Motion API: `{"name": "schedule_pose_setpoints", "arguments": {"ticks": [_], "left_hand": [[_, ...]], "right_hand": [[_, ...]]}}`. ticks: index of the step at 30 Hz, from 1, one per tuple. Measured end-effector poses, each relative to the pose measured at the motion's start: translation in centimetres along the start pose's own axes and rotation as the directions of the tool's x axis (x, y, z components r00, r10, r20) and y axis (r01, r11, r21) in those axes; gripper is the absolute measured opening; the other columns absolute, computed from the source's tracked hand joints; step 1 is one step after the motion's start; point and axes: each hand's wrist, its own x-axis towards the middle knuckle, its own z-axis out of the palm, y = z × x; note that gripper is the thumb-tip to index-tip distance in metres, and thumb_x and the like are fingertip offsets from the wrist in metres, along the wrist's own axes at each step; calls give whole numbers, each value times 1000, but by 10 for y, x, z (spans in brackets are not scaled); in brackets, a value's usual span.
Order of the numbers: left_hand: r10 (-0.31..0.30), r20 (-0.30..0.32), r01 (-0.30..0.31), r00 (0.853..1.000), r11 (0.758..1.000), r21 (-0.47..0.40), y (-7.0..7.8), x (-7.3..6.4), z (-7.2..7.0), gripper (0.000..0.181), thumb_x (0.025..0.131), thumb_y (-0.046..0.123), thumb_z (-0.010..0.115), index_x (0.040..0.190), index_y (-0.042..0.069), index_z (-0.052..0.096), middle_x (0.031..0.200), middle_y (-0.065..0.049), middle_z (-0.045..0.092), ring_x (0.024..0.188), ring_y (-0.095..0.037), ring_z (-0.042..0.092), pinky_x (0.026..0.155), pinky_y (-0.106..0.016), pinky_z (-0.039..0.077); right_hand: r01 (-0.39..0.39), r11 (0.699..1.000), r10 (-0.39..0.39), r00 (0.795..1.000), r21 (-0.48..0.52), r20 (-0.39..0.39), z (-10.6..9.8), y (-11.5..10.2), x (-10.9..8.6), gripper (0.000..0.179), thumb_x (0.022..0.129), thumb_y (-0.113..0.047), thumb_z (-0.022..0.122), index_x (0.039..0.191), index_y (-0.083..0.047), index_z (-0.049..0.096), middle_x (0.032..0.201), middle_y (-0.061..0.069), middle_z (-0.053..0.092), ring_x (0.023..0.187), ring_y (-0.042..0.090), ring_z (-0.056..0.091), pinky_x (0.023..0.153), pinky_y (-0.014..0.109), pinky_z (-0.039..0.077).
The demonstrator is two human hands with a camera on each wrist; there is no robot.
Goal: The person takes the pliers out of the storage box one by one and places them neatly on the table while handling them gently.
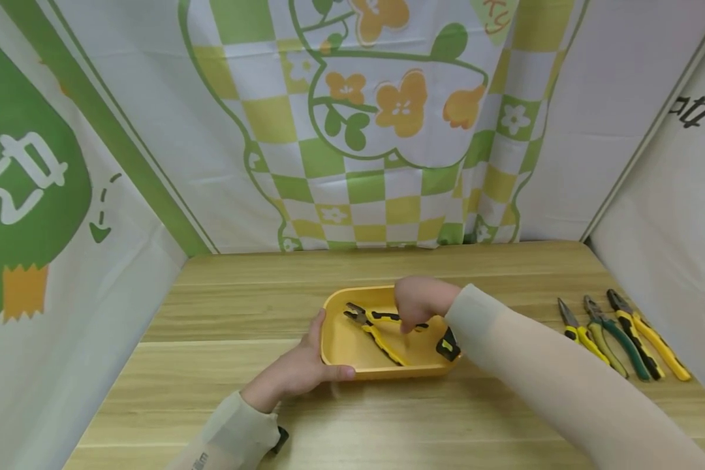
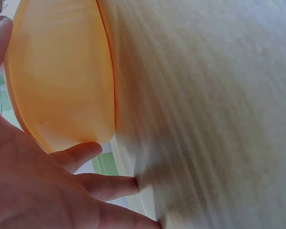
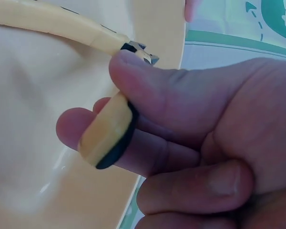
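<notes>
In the head view, open-jawed pliers with yellow and black handles lie in a yellow-orange plastic bin. My right hand reaches over the far rim and pinches one pliers handle between thumb and fingers. The other handle slants away across the bin. At the bin's left end is my left hand, its thumb along the near rim. In the left wrist view, that hand's fingers spread straight, with fingertips against the bin's end and down at the tabletop.
Three pairs of pliers lie at the table's right: slim needle-nose pliers, green-handled pliers and yellow-black pliers. Printed cloth hangs behind the wooden table, with white cloth walls on both sides. A black piece shows below my right sleeve.
</notes>
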Motion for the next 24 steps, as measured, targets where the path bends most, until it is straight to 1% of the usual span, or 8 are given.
{"name": "schedule_pose_setpoints", "arguments": {"ticks": [4, 9, 11, 15, 17, 20, 24], "left_hand": [[-8, 0, 8, 1000, 1000, 2, 0, 0, -1, 132, 73, 49, 87, 160, 9, -5, 159, -28, 19, 137, -38, 34, 110, -55, 27], [-3, 7, 3, 1000, 1000, 8, 0, -1, -1, 132, 74, 49, 86, 160, 10, -6, 159, -28, 18, 138, -40, 32, 110, -56, 26], [-3, 7, 3, 1000, 1000, 10, -1, 0, -1, 132, 74, 50, 86, 160, 10, -6, 159, -28, 18, 139, -41, 31, 110, -57, 26], [-4, 4, 4, 1000, 1000, 18, -1, 0, 0, 132, 74, 50, 86, 160, 10, -6, 159, -28, 19, 138, -40, 32, 110, -56, 27], [-3, 0, 3, 1000, 1000, 21, -1, 0, 0, 132, 74, 50, 86, 160, 9, -6, 159, -27, 19, 138, -40, 33, 110, -56, 27], [-5, 0, 5, 1000, 1000, 25, -1, 0, 0, 132, 74, 50, 86, 160, 9, -6, 159, -27, 20, 138, -40, 33, 109, -56, 27], [-7, 0, 7, 1000, 999, 33, -1, 0, 0, 132, 74, 51, 85, 160, 10, -6, 158, -28, 20, 137, -41, 34, 109, -57, 28]], "right_hand": [[11, 1000, -10, 999, 29, -34, 1, 6, -6, 46, 87, -23, 76, 53, -17, 46, 49, -6, 34, 51, 11, 32, 55, 30, 35], [11, 995, -6, 999, 97, -47, 4, 14, -13, 37, 89, -24, 76, 58, -15, 56, 53, -5, 42, 52, 11, 36, 54, 30, 35], [6, 991, 1, 999, 134, -50, 6, 17, -15, 34, 89, -23, 76, 61, -14, 59, 54, -5, 43, 51, 11, 34, 52, 29, 32], [9, 983, 3, 998, 181, -63, 9, 21, -17, 34, 89, -21, 75, 61, -14, 58, 52, -5, 36, 48, 9, 28, 48, 26, 26], [13, 980, 2, 997, 201, -74, 10, 24, -19, 33, 89, -20, 75, 61, -13, 59, 52, -5, 35, 48, 10, 27, 48, 26, 25], [15, 974, 5, 996, 227, -89, 13, 28, -21, 24, 89, -19, 75, 68, -13, 65, 57, -4, 46, 50, 10, 37, 49, 26, 32], [6, 964, 21, 995, 264, -99, 16, 33, -26, 20, 91, -19, 73, 72, -13, 71, 63, -2, 59, 55, 12, 47, 52, 28, 38]]}}
